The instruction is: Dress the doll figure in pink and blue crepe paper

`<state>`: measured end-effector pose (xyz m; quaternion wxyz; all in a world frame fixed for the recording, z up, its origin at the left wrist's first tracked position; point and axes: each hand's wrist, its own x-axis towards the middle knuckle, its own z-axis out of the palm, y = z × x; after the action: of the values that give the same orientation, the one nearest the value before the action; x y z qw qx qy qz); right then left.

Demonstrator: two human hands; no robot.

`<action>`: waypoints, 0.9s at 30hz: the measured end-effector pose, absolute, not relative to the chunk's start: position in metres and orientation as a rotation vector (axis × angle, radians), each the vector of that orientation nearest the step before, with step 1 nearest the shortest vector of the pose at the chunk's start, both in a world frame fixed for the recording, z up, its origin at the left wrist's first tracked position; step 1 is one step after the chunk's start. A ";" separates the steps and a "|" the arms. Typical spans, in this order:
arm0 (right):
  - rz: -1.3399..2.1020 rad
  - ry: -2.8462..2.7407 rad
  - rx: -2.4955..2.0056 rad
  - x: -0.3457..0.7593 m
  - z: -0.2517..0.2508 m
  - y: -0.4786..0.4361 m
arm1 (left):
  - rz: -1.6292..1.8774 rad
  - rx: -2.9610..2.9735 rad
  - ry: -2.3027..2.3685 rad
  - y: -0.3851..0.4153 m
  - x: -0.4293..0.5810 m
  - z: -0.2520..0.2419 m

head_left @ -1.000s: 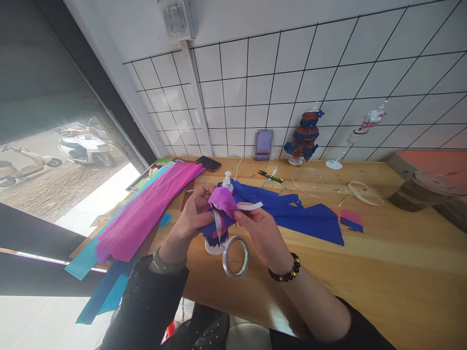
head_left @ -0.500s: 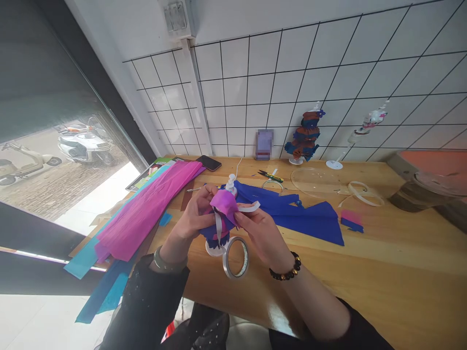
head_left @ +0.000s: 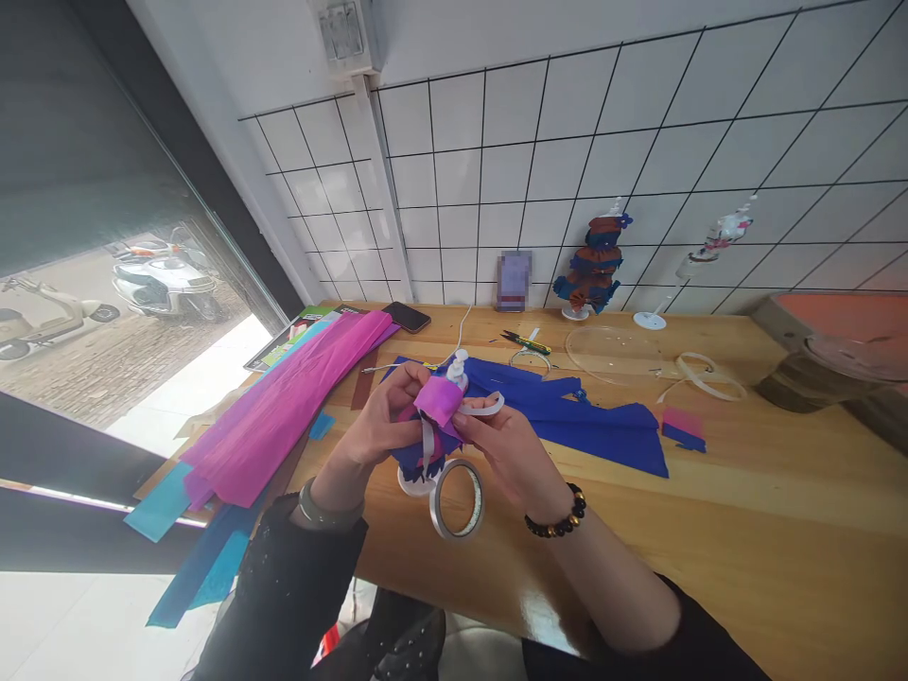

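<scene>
Between my hands is a small white doll figurine point(head_left: 458, 367), tilted a little to the right and dressed in purple and dark blue crepe paper. My left hand point(head_left: 379, 426) is closed around its left side, with the fingertips at the paper. My right hand point(head_left: 509, 456) pinches the edge of the magenta-purple crepe paper point(head_left: 438, 399) wrapped over the figurine. A whitish strip of tape point(head_left: 486, 408) sticks out by the right fingers, and another strip hangs down the front. Below sit the figurine's white round base point(head_left: 413, 481) and a roll of tape point(head_left: 438, 515) standing on edge.
Dark blue crepe paper point(head_left: 610, 430) spreads behind my hands. At the left lie pink crepe sheets point(head_left: 290, 407) and a black phone point(head_left: 407, 317). A yellow-black cutter point(head_left: 526, 342) lies farther back. Two figurines stand by the wall, one in a brown-and-blue dress point(head_left: 596, 260).
The figurine's head has tipped slightly to the right and lower. Both hands keep their hold, and the tape strip by my right fingers has curled a little more.
</scene>
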<state>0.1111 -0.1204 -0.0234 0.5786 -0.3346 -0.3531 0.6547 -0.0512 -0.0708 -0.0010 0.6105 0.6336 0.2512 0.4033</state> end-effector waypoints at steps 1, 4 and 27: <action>1.529 -0.821 -0.788 0.112 -0.024 -0.120 | 0.927 1.466 0.575 -0.070 -0.051 -0.001; 1.525 -0.811 -0.816 0.113 -0.025 -0.120 | 0.896 1.487 0.559 -0.069 -0.052 0.000; 1.246 -0.854 -0.904 0.107 -0.030 -0.117 | 0.819 1.627 0.613 -0.057 -0.055 -0.014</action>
<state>0.1065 -0.1165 -0.0301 0.6369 -0.3960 -0.3741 0.5455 -0.0555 -0.0573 -0.0138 0.5729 0.6940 0.2613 0.3492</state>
